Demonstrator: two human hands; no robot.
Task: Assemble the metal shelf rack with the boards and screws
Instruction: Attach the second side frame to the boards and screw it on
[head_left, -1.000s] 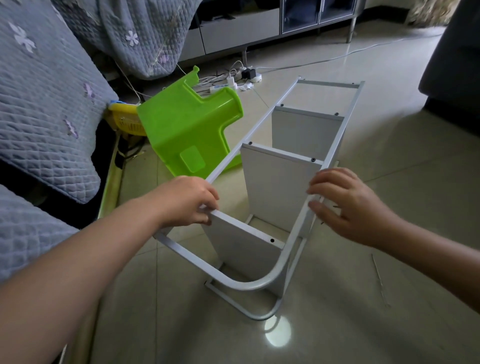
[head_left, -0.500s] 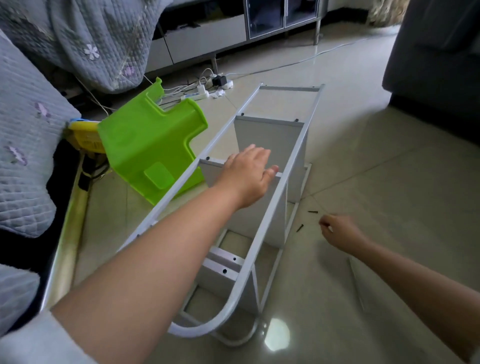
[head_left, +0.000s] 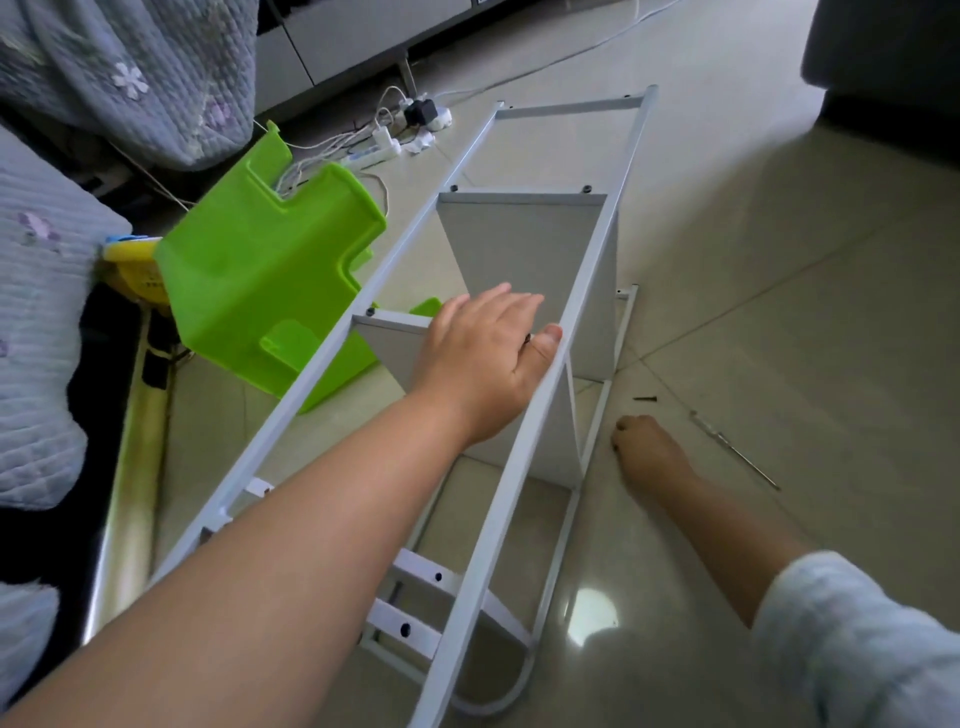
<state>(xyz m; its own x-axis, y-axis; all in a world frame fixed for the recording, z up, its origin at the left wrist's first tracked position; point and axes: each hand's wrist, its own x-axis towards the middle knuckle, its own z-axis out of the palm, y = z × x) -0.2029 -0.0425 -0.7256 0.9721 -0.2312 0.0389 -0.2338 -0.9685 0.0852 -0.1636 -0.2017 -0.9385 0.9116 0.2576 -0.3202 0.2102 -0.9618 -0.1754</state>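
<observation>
I rest my left hand (head_left: 483, 358), fingers spread flat, on the middle board (head_left: 395, 345) to steady the rack (head_left: 587, 270) lying on the floor, while my right hand (head_left: 649, 452) curls down at a screw I can't see.

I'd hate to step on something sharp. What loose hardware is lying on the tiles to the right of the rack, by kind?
Black screw: 1
Screwdriver: 1
Total: 2
Whether the right hand covers another screw cannot be told.
</observation>
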